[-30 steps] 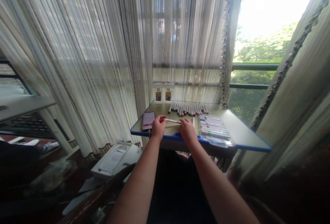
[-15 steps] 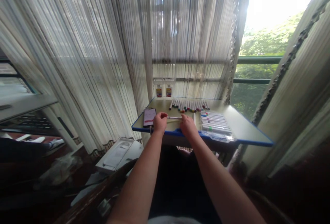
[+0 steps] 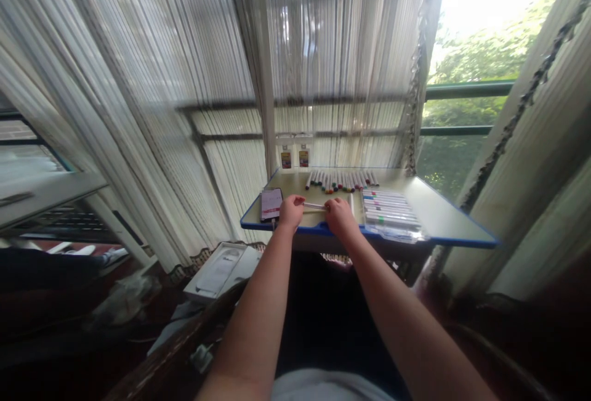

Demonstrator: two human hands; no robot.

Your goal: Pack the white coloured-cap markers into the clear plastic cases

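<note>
The left hand [image 3: 292, 212] and right hand [image 3: 340, 217] both grip a slim white marker [image 3: 315, 206], one at each end, over a blue-edged cream board [image 3: 434, 216], near a black smartphone [image 3: 271, 204] and a row of colour-capped markers [image 3: 341, 182]

We see plastic and cloth
The markers [image 3: 340, 182] look smooth, glossy plastic; the board [image 3: 438, 213] is matt, and the curtain [image 3: 341, 37] is thin cloth.
</note>
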